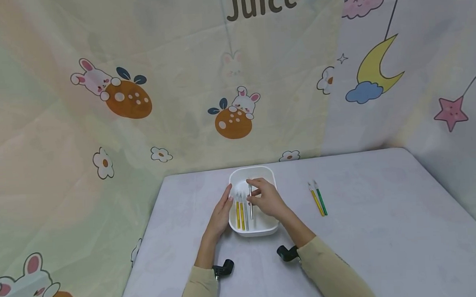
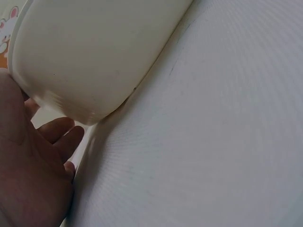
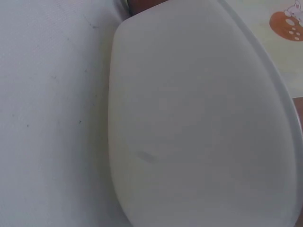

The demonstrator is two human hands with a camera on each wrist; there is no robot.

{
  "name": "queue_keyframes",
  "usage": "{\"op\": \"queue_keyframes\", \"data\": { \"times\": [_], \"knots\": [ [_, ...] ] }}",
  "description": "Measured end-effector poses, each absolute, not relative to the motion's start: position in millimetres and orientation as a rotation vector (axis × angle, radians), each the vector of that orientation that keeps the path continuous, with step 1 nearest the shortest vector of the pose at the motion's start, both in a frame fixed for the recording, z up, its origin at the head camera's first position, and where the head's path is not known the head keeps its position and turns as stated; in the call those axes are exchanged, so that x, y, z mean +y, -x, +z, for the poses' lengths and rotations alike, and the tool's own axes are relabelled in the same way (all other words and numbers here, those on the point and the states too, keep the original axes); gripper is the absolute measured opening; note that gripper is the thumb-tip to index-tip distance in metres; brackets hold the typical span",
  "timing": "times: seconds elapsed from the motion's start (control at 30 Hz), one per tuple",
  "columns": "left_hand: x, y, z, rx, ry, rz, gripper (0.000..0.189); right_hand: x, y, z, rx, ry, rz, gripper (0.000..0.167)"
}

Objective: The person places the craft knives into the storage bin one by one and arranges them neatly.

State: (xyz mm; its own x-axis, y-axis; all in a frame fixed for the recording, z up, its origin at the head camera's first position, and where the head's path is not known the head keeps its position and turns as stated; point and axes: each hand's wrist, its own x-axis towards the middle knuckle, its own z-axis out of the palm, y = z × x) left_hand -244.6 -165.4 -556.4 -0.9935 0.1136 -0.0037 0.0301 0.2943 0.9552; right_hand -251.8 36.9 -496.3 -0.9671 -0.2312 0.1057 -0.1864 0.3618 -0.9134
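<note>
A white plastic tray [image 1: 264,226] stands near the far edge of the table. My left hand [image 1: 220,213] rests along its left side, fingers fairly straight at the rim; the left wrist view shows this hand's fingers [image 2: 66,137] loosely bent beside the tray's outer wall [image 2: 94,52]. Over the inside of the tray, my right hand [image 1: 268,199] pinches a slim silver-grey pen-like stick [image 1: 251,209], held lengthwise. Just left of it lie two yellow pen-like sticks [image 1: 238,215] and a grey one [image 1: 246,216]. In the right wrist view the tray's wall [image 3: 203,113] hides most of the hand.
On the table [image 1: 374,231] right of the tray lie a yellow pen-like stick [image 1: 317,202] and a green one [image 1: 322,201], side by side. A printed cloth backdrop [image 1: 188,80] rises behind the table. Black wrist cameras [image 1: 287,253] sit at both sleeves.
</note>
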Motion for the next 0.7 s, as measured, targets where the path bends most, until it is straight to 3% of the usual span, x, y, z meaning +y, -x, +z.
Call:
{"op": "queue_keyframes", "data": {
  "times": [0.7],
  "knots": [
    [-166.3, 243.8, -556.1, 2.470, -0.126, 1.809, 0.049, 33.2, 254.0, -503.0, 2.594, 0.376, -1.611, 0.062]
  ]
}}
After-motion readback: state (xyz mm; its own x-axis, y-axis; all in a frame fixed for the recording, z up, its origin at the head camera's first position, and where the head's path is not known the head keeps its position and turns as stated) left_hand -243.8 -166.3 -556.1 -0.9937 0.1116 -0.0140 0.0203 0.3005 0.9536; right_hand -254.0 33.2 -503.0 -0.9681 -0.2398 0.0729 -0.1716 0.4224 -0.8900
